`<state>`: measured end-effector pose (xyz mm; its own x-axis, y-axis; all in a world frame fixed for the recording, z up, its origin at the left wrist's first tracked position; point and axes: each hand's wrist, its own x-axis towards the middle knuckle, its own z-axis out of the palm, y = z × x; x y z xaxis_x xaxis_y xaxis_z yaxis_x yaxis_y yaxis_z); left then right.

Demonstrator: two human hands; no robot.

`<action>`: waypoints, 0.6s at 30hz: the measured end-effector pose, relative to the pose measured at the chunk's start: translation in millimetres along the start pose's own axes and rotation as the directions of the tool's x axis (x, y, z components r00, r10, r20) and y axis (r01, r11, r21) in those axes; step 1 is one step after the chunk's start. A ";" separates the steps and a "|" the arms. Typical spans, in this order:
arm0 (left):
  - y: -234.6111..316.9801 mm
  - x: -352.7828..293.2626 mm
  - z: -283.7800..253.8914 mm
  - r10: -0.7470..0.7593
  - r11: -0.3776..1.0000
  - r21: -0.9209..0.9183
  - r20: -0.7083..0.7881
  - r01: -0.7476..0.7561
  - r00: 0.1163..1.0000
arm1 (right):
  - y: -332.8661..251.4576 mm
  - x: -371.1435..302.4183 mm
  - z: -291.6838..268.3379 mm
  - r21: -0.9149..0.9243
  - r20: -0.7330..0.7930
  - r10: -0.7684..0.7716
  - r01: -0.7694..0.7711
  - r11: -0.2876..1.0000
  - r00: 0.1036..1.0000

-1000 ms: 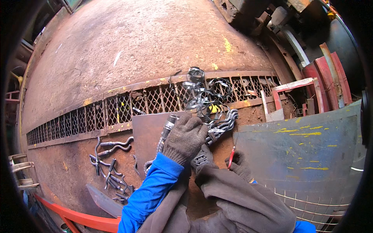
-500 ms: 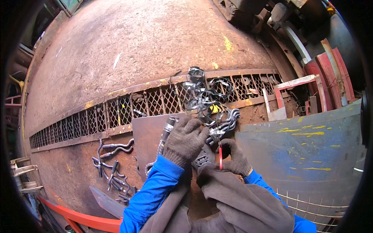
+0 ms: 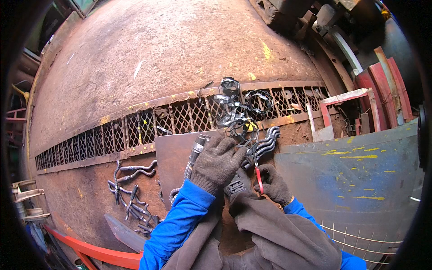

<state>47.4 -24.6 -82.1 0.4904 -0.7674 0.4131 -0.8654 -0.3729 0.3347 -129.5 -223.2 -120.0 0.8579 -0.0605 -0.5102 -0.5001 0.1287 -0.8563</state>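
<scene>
My left hand (image 3: pixel 217 163), in a dark knit glove, is closed with its fingertips against the near end of a bundle of bent grey metal tubes (image 3: pixel 266 145); what it pinches is hidden. My gloved right hand (image 3: pixel 273 185) grips red-handled scissors (image 3: pixel 258 179), their thin metal blades pointing away toward the bundle. Black and silver strips (image 3: pixel 231 112) lie tangled just beyond the tubes, with a yellow piece (image 3: pixel 250 126) among them. A ribbed metal hose with a smooth end (image 3: pixel 196 148) runs beside my left hand.
A flat brown metal plate (image 3: pixel 171 157) lies under the work. More hoses (image 3: pixel 133 198) are scattered at left. Beyond runs a rusty floor grating (image 3: pixel 180 117). A grey sheet (image 3: pixel 346 171) and red metal frames (image 3: pixel 373 101) stand right; an orange bar (image 3: pixel 99 253) is lower left.
The scissors have tilted, with the handle swinging a little to the right. My right hand has turned slightly with them. My left hand stays at the bundle, and the whole view has shifted slightly.
</scene>
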 end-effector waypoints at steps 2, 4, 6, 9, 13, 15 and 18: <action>-1.4 0.3 3.3 0.011 1.000 0.004 -0.024 -0.011 1.000 | 0.2 -2.0 -2.8 0.082 0.034 0.033 -0.036 0.996 0.999; -3.6 -1.9 4.8 0.013 1.000 -0.002 -0.025 -0.013 1.000 | -1.7 -2.5 -5.9 0.163 0.080 0.053 -0.065 0.985 0.995; -2.2 -1.2 3.9 0.001 1.000 -0.008 -0.033 -0.001 0.999 | -4.8 -3.3 -10.8 0.197 0.134 0.063 -0.089 0.976 0.989; -1.8 0.8 -1.8 0.018 1.000 -0.009 -0.020 -0.018 1.000 | -6.9 -1.9 -19.1 0.197 0.192 0.104 -0.142 0.970 0.976; -1.6 0.4 -3.0 0.017 1.000 -0.011 0.023 -0.017 1.000 | -3.7 -1.4 -24.6 0.175 0.198 0.125 -0.161 0.971 0.972; 0.6 3.4 -10.1 0.018 1.000 0.015 0.030 -0.018 0.999 | -5.0 4.2 -25.8 0.161 0.220 0.099 -0.136 0.978 0.971; 0.6 4.4 -11.3 0.033 0.999 0.038 0.036 -0.035 0.999 | -11.8 14.1 -24.6 0.122 0.221 0.074 -0.103 0.987 0.972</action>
<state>50.2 -22.3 -70.6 0.4574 -0.7975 0.3935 -0.8851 -0.3656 0.2880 -114.3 -249.9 -119.0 0.8235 0.1694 -0.5415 -0.5674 0.2545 -0.7832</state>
